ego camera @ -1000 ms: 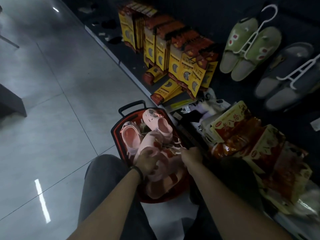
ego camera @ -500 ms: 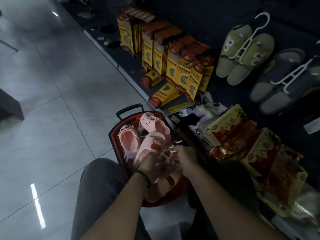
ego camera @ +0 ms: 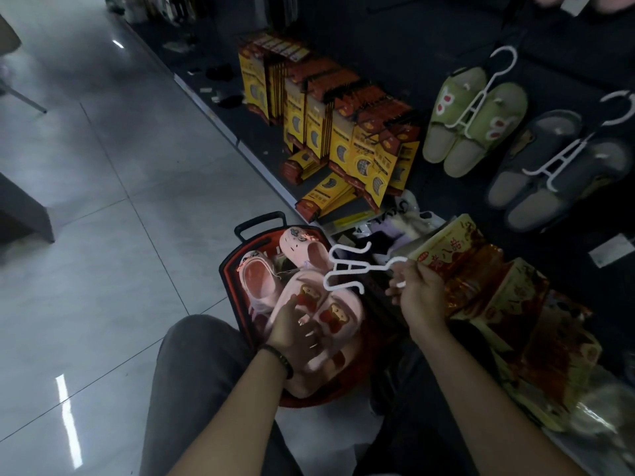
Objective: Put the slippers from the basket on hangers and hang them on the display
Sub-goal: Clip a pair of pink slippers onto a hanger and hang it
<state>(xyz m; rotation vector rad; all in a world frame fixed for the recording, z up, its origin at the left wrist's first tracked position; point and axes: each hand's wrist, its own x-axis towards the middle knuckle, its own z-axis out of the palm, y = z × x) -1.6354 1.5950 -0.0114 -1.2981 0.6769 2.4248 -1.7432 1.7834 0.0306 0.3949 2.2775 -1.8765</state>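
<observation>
Fingers of my left hand [ego camera: 292,334] curl round the pink slippers [ego camera: 331,305] with the bear faces, low in the centre of the frame. I hold the pair together on top of the red basket [ego camera: 228,280], I judge so the prongs can slide in. Just right of centre, my right hand [ego camera: 417,293] pinches the hook end of a white hanger [ego camera: 364,267], its prongs aimed left at the pair. Two more pink clogs [ego camera: 257,280] lie in the basket behind. Red-and-gold packets [ego camera: 481,269] at right carry Chinese characters I cannot read surely. Farther up, yellow boxes [ego camera: 343,132] stand in rows, their print illegible. At upper right, green slippers [ego camera: 474,121] and grey slippers [ego camera: 556,166] sit on white hangers against the dark display [ego camera: 395,46].
</observation>
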